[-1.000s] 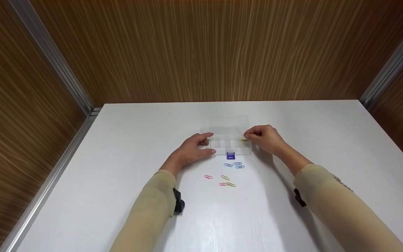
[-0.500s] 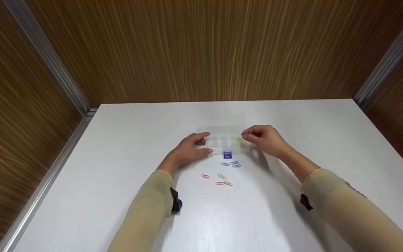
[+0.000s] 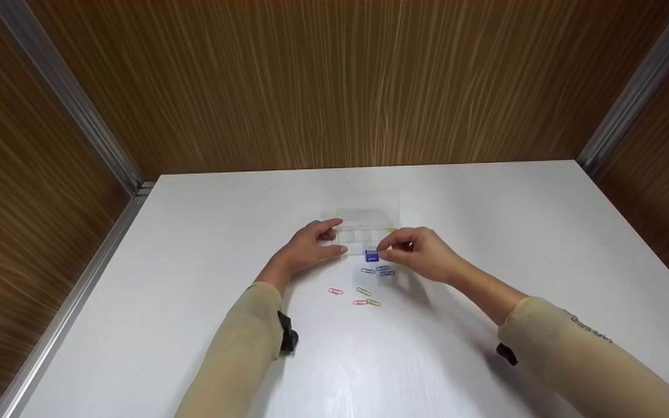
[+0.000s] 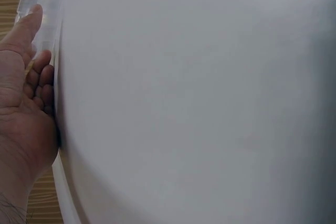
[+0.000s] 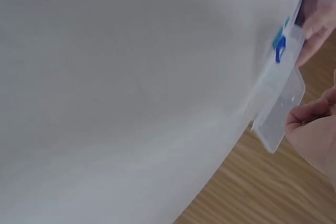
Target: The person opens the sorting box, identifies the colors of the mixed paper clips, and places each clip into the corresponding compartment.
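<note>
A clear plastic compartment box (image 3: 367,233) lies open on the white table (image 3: 195,278), its lid tipped back and a blue latch (image 3: 371,256) at its front. My left hand (image 3: 310,247) grips the box's left end, thumb on the front corner. In the left wrist view, the thumb (image 4: 30,20) and curled fingers lie against the box (image 4: 46,9). My right hand (image 3: 414,253) hovers at the front of the box, its curled fingertips beside the latch. I cannot tell whether they pinch anything. A yellow clip (image 3: 391,230) lies in the right compartment.
Loose paper clips lie just in front of the box: blue ones (image 3: 376,270), a pink one (image 3: 335,291), a yellow-green one (image 3: 363,291) and a red and yellow pair (image 3: 367,302). Wood-grain walls (image 3: 334,87) with metal corner strips enclose the table on three sides.
My right hand has left the box's right end and moved left and toward me, to the blue latch. The left hand has kept its hold on the box.
</note>
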The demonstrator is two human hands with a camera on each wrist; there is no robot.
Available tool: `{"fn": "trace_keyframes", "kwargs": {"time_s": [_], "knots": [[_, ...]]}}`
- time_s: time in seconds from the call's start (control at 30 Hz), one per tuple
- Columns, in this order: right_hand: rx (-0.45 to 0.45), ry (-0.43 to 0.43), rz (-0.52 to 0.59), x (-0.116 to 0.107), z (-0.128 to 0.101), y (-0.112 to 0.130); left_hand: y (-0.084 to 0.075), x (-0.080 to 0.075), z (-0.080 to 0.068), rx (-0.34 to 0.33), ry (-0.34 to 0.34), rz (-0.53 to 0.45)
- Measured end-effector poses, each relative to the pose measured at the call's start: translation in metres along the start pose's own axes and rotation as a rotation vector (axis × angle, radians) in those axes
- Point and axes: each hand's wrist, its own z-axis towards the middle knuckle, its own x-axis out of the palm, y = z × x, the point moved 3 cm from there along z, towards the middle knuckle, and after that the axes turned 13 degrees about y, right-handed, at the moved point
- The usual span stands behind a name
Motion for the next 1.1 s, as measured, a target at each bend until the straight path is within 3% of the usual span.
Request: {"fn": "trace_keyframes", "kwargs": {"time_s": [0.27,0.5,0.9,1.1], "knots": [[-0.102,0.135,-0.059,0.024,-0.008,-0.002,0.001,-0.001,0.0,0.018,0.003,0.002],[-0.108,0.266,-0.029,0.039,-0.011,-0.009,0.002,-0.001,0.001,0.029,0.004,-0.001],[-0.101,0.313,-0.001,0.048,-0.011,-0.018,0.003,-0.001,0.001,0.068,-0.002,0.002],[-0.076,0.305,0.002,0.046,-0.011,-0.02,0.001,-0.002,0.0,0.056,0.004,0.005]]}}
